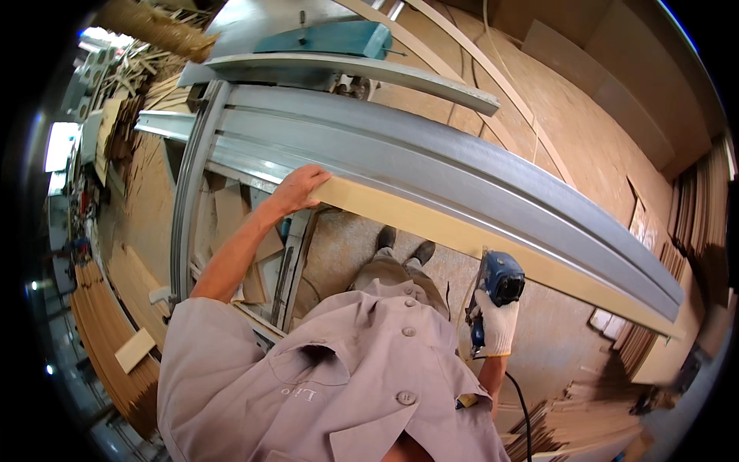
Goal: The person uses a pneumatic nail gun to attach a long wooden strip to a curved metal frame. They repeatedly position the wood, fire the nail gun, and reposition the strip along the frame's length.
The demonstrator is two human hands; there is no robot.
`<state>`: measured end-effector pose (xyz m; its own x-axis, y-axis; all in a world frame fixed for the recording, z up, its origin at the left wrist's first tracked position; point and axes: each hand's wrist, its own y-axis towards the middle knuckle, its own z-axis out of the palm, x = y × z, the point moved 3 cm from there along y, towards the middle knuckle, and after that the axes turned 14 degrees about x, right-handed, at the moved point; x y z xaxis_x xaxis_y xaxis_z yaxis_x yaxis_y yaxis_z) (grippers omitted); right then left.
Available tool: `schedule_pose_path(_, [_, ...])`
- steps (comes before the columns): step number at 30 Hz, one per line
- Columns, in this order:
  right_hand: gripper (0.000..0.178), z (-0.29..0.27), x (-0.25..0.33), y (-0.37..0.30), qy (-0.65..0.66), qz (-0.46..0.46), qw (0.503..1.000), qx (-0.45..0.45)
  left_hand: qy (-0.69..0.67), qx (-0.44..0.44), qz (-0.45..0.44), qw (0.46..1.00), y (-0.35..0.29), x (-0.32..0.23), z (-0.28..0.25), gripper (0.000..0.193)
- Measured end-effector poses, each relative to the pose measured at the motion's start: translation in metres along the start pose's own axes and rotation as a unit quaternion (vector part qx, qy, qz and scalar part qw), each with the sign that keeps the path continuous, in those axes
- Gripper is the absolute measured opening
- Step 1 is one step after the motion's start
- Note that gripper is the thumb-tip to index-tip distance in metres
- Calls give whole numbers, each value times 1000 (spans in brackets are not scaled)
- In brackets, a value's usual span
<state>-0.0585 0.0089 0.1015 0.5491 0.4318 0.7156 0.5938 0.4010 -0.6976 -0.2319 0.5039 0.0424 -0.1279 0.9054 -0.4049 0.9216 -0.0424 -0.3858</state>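
Note:
A long, narrow, pale yellow board (400,208) runs alongside the near side of a grey metal table (431,142), slanting down to the right. My bare left hand (302,189) is closed around the board's left end. In a white knitted glove, my right hand (496,319) grips the handle of a blue power tool (504,279) with a black rounded cap. Its exact kind cannot be told from this angle. The tool's head is at the board's near edge, but whether it touches is unclear.
Behind the grey table are a metal fence bar (362,71) and a teal machine guard (331,38). A black cord (526,412) hangs near my right forearm. Stacked brown boards (115,339) stand at left, with more panels (593,416) at lower right. My shoes (422,251) show below the board.

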Motion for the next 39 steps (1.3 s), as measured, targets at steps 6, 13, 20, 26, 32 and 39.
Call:
schedule_pose_path(6, [12,24,15,-8,23,13,996,91,21,-48,-39,998,-14,-14,2,68])
schedule_pose_path(13, [25,78,56,-49,-18,-87,985,146,-167,-259,-225,924,-132,-36,25,53])
schedule_pose_path(20, [27,161,71,-25,-102,-153,966,181,-277,-292,-332,853,-236,-73,131,43])
schedule_pose_path(26, [27,310,114,-22,-123,-224,935,247,-327,-400,-16,856,-149,-150,98,83])
schedule_pose_path(32, [26,422,129,-38,27,-208,931,298,-255,-498,-30,828,-184,-109,70,48])
schedule_pose_path(39, [34,465,127,-50,72,-137,931,331,-174,-547,-109,812,-224,-84,67,41])
